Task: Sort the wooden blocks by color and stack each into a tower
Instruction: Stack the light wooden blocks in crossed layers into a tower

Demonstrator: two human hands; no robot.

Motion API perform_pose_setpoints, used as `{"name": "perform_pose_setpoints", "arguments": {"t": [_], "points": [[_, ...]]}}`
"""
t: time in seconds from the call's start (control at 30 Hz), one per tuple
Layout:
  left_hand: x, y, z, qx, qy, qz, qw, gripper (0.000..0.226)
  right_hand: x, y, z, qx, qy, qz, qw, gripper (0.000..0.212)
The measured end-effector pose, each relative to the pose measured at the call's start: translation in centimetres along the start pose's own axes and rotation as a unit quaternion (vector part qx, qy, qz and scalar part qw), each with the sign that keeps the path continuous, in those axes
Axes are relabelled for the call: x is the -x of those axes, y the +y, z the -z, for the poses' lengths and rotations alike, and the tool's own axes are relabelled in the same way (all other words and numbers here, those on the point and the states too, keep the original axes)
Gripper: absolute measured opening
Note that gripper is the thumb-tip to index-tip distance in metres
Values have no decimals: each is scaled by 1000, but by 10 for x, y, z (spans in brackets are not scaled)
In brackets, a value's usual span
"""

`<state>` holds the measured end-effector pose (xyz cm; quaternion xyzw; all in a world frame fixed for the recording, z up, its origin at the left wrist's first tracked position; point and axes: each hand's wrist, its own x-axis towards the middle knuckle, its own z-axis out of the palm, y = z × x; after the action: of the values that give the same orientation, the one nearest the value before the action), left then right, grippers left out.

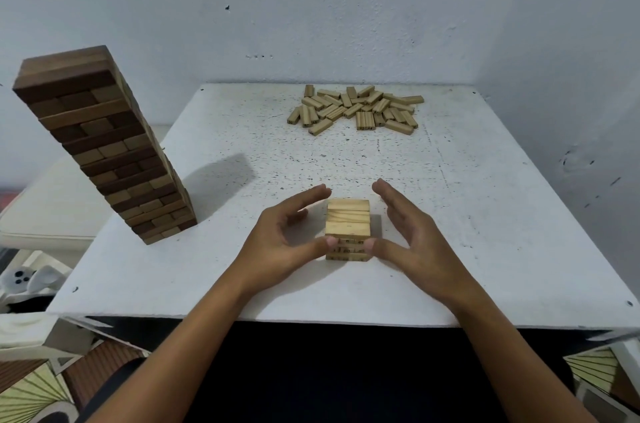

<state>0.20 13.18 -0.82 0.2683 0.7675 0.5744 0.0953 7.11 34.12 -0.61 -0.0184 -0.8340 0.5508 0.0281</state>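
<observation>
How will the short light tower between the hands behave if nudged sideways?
The light tower is low and squat, so it probably slides rather than tips. Its layers are loose blocks, so a push high up may shift the top layer off square. Both thumbs touch its near face; even pressure should keep it aligned.

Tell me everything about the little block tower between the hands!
The little tower is made of pale, light wooden blocks with visible grain. Its top layer is three blocks lying side by side, with a few more layers below; the front ends carry small dark marks. It stands upright and tidy on the white speckled table, near the front edge. The left hand and right hand flank it, thumb tips touching its front lower corners, fingers spread open.
</observation>
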Motion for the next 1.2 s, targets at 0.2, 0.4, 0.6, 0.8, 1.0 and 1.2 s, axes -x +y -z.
{"name": "perform_pose_setpoints", "arguments": {"t": [0.2, 0.4, 0.6, 0.8, 1.0, 1.2], "points": [[-7, 4, 2, -1, -13, -12, 1000, 62, -3, 2, 7, -11, -25, 12, 1000, 90], [-8, 3, 1, 2, 1, -13, 1000, 59, -6, 2, 6, -3, -25, 8, 1000, 82], [-8, 3, 0, 3, 10, -15, 1000, 54, -10, 4, 5, -16, -24, 10, 1000, 70], [-8, 3, -1, 3, 16, -16, 1000, 54, -11, 6, 6, -21, -26, 19, 999, 68], [-8, 2, 0, 4, 13, -15, 1000, 55, -10, 5, 5, -21, -27, 28, 999, 68], [-7, 1, -1, 3, 9, -9, 1000, 62, -8, 7, 4, -21, -34, 23, 999, 77]]}}
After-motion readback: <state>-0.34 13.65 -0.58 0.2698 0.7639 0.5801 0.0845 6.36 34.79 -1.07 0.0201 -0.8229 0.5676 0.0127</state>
